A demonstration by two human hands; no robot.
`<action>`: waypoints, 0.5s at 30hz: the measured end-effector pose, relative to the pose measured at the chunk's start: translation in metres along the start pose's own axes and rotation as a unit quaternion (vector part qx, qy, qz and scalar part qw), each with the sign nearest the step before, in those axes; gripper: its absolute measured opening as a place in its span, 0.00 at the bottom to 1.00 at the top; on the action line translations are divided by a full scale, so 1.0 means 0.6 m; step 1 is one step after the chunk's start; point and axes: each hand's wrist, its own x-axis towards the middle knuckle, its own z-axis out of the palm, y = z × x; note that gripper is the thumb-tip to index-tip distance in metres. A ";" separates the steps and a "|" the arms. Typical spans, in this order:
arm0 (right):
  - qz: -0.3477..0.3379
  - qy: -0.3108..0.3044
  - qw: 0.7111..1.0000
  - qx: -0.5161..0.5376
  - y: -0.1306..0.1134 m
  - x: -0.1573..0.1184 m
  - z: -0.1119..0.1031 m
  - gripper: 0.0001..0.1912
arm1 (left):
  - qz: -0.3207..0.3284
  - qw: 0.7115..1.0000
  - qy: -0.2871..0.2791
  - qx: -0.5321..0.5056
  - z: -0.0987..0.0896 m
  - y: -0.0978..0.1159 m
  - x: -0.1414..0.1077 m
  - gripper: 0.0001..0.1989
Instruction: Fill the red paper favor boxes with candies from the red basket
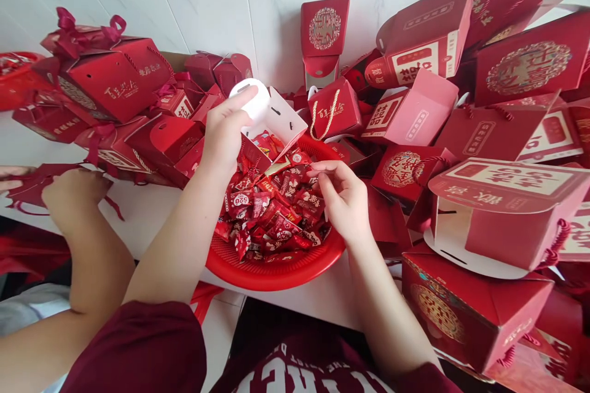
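My left hand (225, 129) grips the white inner flap of an opened red box (290, 118), which is tilted over the back left of a red plastic basket (276, 279). Some wrapped candies show inside the box. Red-wrapped candies (276, 215) fill the basket. At the basket's right side my right hand (343, 199) is over the candies, its thumb and fingers bent towards each other at a small red wrapper. Whether more lies between those fingers is hidden.
Red gift boxes (410, 116) crowd the right side and the back by the white wall. Boxes with ribbons (115, 80) are stacked at the left. Another person's hands (76, 190) hold a red box at the far left, near a second red basket (18, 89).
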 end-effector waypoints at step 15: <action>0.024 -0.173 0.909 -0.378 -0.035 -0.008 0.039 0.08 | -0.029 0.997 -0.067 0.007 0.018 0.002 -0.020 0.15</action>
